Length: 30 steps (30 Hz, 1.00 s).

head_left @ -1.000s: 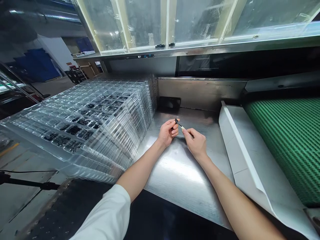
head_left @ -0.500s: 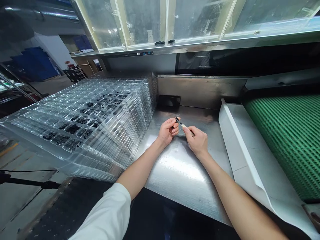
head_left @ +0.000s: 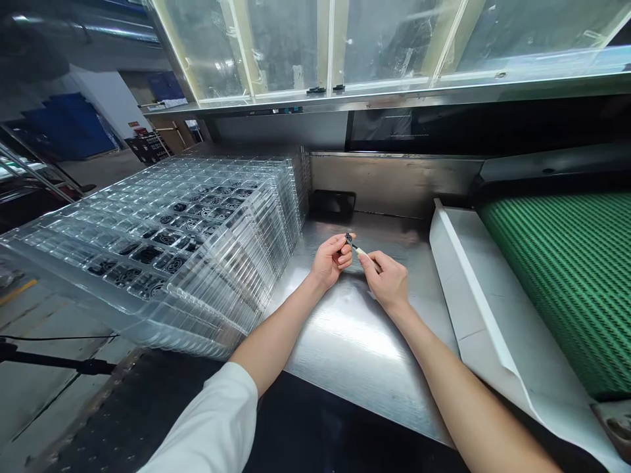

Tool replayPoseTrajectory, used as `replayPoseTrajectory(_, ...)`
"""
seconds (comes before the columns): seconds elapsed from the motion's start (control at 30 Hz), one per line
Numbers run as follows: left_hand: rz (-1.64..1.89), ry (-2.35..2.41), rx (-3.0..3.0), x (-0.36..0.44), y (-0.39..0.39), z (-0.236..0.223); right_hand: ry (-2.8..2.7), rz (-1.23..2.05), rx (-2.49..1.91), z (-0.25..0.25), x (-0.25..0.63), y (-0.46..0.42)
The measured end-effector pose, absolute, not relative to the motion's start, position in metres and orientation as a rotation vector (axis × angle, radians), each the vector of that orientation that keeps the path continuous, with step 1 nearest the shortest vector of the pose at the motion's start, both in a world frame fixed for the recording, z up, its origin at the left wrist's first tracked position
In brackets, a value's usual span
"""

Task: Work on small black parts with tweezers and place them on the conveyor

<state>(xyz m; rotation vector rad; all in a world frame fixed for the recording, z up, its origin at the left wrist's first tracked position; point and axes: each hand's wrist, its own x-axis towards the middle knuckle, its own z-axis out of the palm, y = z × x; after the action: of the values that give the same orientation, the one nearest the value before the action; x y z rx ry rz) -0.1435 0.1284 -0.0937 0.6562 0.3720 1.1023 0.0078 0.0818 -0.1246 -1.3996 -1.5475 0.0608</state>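
Observation:
Both hands meet over the middle of a steel worktop (head_left: 345,335). My left hand (head_left: 331,260) is closed, pinching a tiny dark part (head_left: 348,238) at its fingertips. My right hand (head_left: 387,277) is closed round a thin pale tool (head_left: 359,251) whose tip touches that dark part. To the left a stack of clear plastic trays (head_left: 187,243) leans on the worktop, and several dark round parts lie in the top tray's pockets.
A green ribbed conveyor belt (head_left: 566,276) runs along the right, bordered by a white slanted guide (head_left: 473,295). A steel back wall with a dark opening (head_left: 332,200) stands behind the hands. Glass panels hang overhead. Floor and blue crates show at far left.
Both hands stay almost in place, with only slight shifts of the fingers and tool. The view has wobbled a little.

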Motion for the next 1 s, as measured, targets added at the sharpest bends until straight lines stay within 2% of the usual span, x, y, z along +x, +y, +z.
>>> replayPoseTrajectory(1.0, 1.104, 0.380, 0.698, -0.1429, 0.1285, -0.0966, -1.561, -0.034, -1.327, -0.1292, 0.0122, 0.0854)
